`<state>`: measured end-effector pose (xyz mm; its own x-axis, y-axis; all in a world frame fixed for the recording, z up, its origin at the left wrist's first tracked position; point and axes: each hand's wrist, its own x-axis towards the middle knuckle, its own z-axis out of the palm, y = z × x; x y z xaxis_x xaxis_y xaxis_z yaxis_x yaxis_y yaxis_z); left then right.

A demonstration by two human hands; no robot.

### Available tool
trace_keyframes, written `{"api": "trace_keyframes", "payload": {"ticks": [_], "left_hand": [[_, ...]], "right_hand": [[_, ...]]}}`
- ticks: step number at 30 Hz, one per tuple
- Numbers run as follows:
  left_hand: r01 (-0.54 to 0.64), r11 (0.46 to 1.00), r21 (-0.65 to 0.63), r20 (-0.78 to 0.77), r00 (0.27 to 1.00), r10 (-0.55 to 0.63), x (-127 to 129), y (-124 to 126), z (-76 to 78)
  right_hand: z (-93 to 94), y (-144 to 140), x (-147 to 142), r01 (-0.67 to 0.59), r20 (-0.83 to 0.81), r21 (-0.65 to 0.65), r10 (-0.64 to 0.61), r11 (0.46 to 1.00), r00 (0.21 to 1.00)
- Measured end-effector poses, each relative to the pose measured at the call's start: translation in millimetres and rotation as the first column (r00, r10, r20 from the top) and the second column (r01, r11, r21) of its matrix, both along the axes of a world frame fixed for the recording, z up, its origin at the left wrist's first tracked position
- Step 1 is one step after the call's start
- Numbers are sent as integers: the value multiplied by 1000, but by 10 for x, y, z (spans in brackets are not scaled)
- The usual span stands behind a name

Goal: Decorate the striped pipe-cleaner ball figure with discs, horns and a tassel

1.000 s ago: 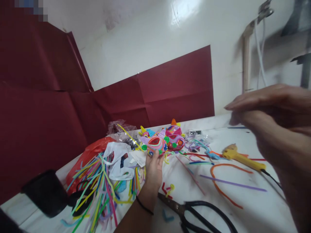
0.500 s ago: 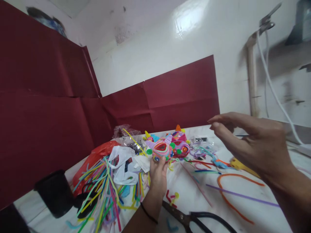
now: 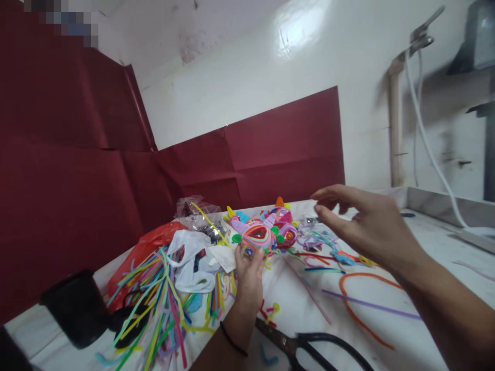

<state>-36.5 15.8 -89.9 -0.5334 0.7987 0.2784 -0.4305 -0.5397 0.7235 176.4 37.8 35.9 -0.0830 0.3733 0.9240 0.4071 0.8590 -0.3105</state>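
My left hand [image 3: 249, 281] is closed on a rounded, pink craft figure [image 3: 258, 232] wound from fuzzy pipe cleaners, with lilac horns, green discs at its sides and a red oval in front. Behind it lie similar figures [image 3: 286, 226], partly covered. My right hand [image 3: 363, 221] hangs in the air to the right, thumb and forefinger curved with a gap between the tips; nothing shows in it. Below my left hand lies a pair of scissors [image 3: 288, 342] with black handles. Red and yellow cut pieces [image 3: 270, 312] lie just above the blades.
On the left are a bundle of coloured pipe cleaners [image 3: 162, 304], a white plastic bag [image 3: 187, 278], a red bag [image 3: 143, 252] and a black container [image 3: 75, 309]. Orange [image 3: 348, 306] and purple [image 3: 371, 304] pipe cleaners lie on the right. Maroon sheeting [image 3: 290, 144] lines the wall.
My right hand has moved left, nearer to the craft figure. My left hand keeps its hold on the figure. The whole view has shifted slightly.
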Motion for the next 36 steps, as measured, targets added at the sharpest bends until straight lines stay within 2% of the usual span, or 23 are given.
{"api": "trace_keyframes", "payload": {"ticks": [2, 5, 7, 10, 13, 17, 22, 26, 27, 31, 36], "left_hand": [[26, 1000, -4, -10, 1000, -26, 9, -2, 0], [57, 998, -17, -18, 998, -57, 37, -15, 14], [76, 997, -25, -2, 997, -76, 65, -31, 37], [118, 993, 1, 9, 993, -118, 107, -60, 80], [148, 989, 23, 20, 989, -149, 135, -83, 110], [172, 985, 26, 63, 983, -173, 154, -100, 122], [179, 983, 33, 60, 982, -181, 166, -114, 136], [173, 984, 47, 53, 983, -175, 176, -118, 161], [173, 983, 53, 50, 983, -176, 178, -118, 165], [161, 985, 57, 53, 985, -164, 189, -121, 163], [142, 988, 53, 51, 988, -145, 190, -117, 140]], "right_hand": [[-93, 140, -43, -94, 9, -150, 97, 984, 995], [-257, 353, -104, -216, 12, -331, 233, 918, 972], [-354, 454, -144, -301, -13, -453, 332, 839, 943], [-458, 521, -205, -394, -81, -616, 443, 682, 893], [-526, 530, -274, -463, -157, -701, 516, 543, 842], [-603, 514, -383, -537, -264, -733, 554, 417, 790], [-697, 446, -538, -651, -451, -710, 535, 269, 714], [-769, 404, -647, -747, -554, -648, 581, 148, 596], [-782, 396, -667, -751, -557, -647, 592, 132, 583], [-813, 360, -714, -703, -532, -703, 579, 106, 619], [-866, 323, -772, -732, -601, -681, 561, 13, 569]]}}
